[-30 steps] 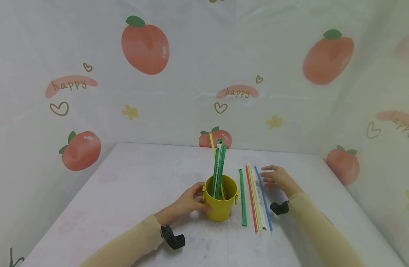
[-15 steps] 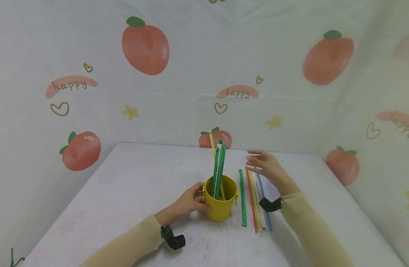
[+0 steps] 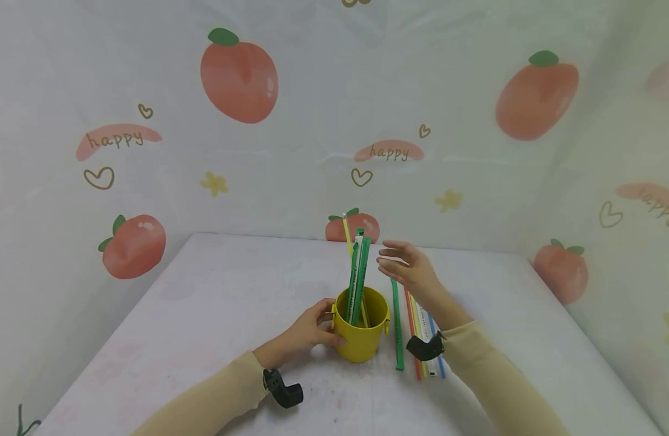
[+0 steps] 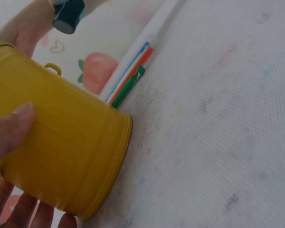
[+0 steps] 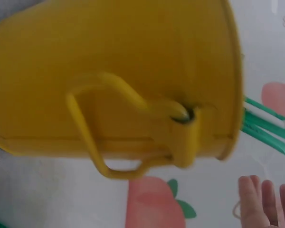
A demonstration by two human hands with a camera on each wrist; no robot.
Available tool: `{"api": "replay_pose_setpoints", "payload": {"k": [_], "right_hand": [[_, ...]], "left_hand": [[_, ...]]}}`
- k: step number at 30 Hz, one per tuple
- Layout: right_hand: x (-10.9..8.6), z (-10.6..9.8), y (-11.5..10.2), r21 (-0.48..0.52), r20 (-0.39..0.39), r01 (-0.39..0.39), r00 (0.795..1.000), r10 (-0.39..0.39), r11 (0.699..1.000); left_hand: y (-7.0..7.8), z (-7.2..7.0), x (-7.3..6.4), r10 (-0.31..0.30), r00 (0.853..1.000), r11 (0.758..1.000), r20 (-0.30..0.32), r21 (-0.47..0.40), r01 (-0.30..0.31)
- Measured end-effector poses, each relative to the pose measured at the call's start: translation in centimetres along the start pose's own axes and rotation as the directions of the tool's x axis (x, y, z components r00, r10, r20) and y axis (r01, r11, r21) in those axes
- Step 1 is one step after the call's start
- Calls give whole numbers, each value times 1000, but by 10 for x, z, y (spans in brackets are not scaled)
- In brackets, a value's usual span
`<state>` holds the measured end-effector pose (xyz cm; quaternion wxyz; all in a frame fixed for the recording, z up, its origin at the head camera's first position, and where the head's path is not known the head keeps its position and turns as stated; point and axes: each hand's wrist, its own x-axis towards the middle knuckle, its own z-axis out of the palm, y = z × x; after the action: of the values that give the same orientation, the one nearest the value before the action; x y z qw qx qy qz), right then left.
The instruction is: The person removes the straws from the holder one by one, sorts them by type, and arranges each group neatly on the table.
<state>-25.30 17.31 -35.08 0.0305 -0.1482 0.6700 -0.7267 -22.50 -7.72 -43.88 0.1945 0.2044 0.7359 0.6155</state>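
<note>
Yellow metal, or something like it, made up the bucket (image 3: 362,346), which stood upright on the table (image 3: 231,303) in the grip of the left hand (image 3: 311,327): thumb pressed to the near wall, fingers curled round the far side. Above that grip, green straws (image 3: 365,266) and a white straw (image 3: 358,260) rose from the bucket's mouth, with a yellow straw (image 3: 347,233) leaning beside them. The right hand (image 3: 413,269) was raised to the right of these straws, near but apart from them, its fingers extended and slightly separated. Below it, just right of the bucket, lay a loose green straw (image 3: 397,333). Farther right of the left-hand grip, partly hidden by the right wrist, lay a row: red straw (image 3: 411,321), second yellow straw (image 3: 416,321), second white straw (image 3: 431,368) and blue straw (image 3: 441,366).
</note>
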Motion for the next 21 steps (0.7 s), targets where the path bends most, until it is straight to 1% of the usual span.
{"api": "replay_pose_setpoints", "payload": {"k": [7,9,14,21], "right_hand": [[1,12,9,-7,8,15,1000,-14,1000],[1,14,11,-32,12,14,1000,-13,999],[2,16,14,-107,18,-1,1000,3,994],[2,19,14,-131,31,-39,999,44,991]], "left_hand": [[1,0,0,1,1000,1000,1,-9,-1],[1,0,1,0,1000,1000,1,-8,0],[-1,-1,2,0,1000,1000,0,-8,0],[0,0,1,2,1000,1000,2,-15,-2]]}}
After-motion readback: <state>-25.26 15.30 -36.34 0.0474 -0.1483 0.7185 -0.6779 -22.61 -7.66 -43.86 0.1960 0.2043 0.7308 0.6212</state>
